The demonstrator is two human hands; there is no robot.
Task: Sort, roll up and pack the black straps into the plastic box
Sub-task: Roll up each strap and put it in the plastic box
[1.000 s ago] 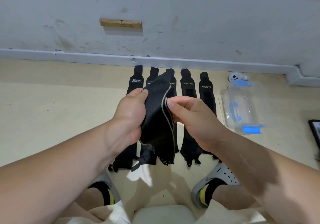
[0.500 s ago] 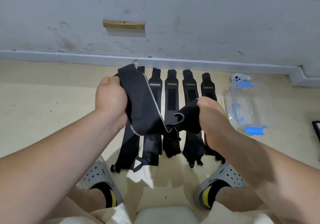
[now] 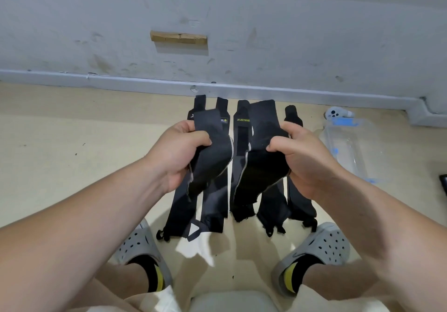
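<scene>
The left hand (image 3: 183, 152) has its fingers curled round a narrow black strap (image 3: 212, 152). The thumb clamps across it, so the free end stands up past the knuckles and the rest droops below the palm. Just to its right, and apart from it, the right hand (image 3: 300, 159) grips a wider black strap (image 3: 261, 152) the same way, bunching the cloth under the thumb. Both pieces have a pale grey edge; whether they join anywhere behind the hands I cannot tell.

Beneath and beyond both hands, a row of black straps (image 3: 242, 128) lies flat on the floor (image 3: 72, 147). The plastic box (image 3: 348, 147), clear with blue clips, sits to the right of the right hand, with a white controller (image 3: 337, 113) just beyond it.

The held straps look light, soft and floppy. They sag wherever unsupported, so they should not slip but will hold no shape. For rolling, pinching one short end flat and winding from there under tension seems best.
</scene>
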